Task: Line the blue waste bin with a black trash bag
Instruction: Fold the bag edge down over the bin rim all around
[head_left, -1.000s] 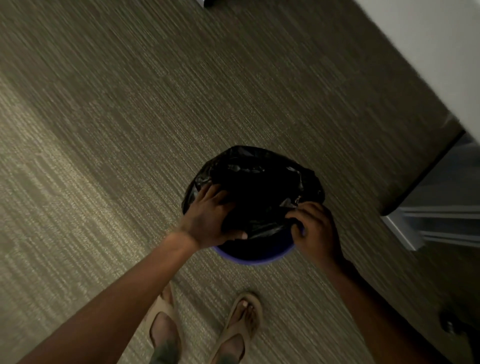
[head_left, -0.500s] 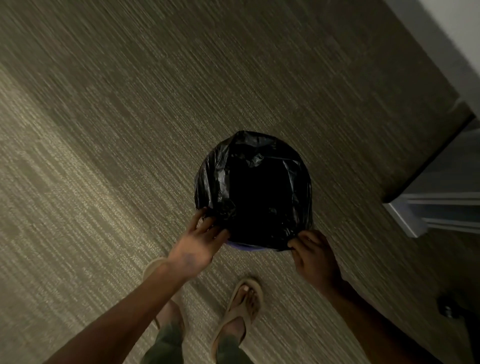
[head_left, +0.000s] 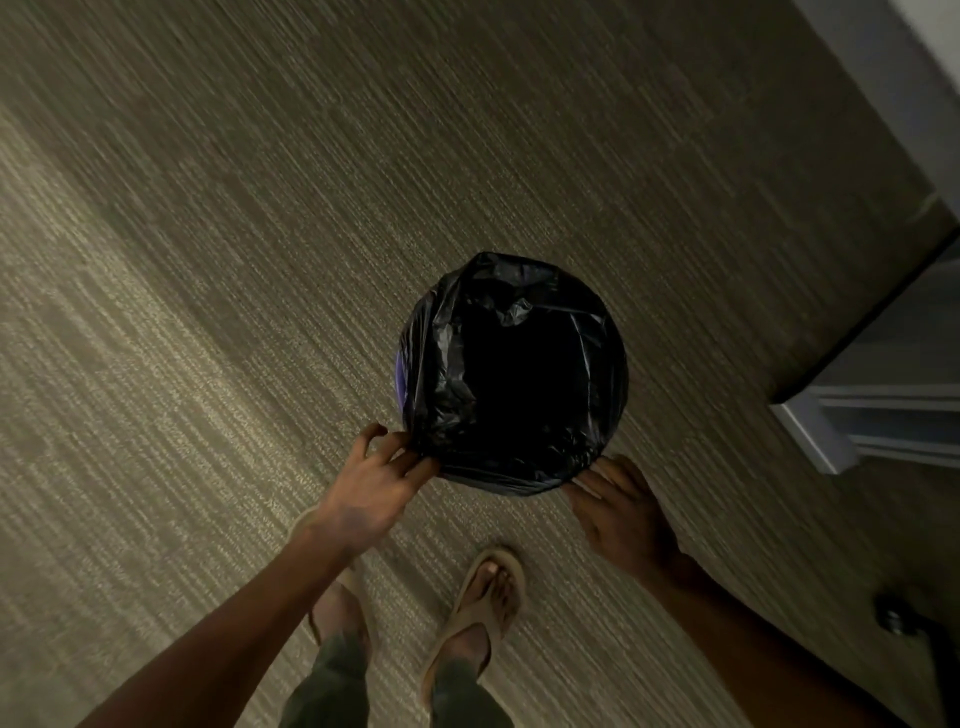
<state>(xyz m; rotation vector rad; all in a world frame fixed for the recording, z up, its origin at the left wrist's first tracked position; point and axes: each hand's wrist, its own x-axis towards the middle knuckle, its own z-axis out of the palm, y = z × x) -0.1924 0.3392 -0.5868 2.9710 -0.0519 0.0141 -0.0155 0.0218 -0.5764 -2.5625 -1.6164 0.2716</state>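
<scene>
The black trash bag is spread over the round blue waste bin, which stands on the carpet in front of my feet. Only a thin sliver of the blue bin shows at its left side. The bag's mouth gapes dark in the middle and its edge is folded down over the rim. My left hand pinches the bag's folded edge at the near left of the rim. My right hand pinches the edge at the near right.
Striped beige carpet surrounds the bin. A white wall and door frame stand to the right. A small dark object lies on the floor at the lower right. My sandalled feet are just behind the bin.
Both hands have moved off the top of the bin to its near edge and pulled the bag down over the rim. The bag's mouth now lies open and the blue rim is covered.
</scene>
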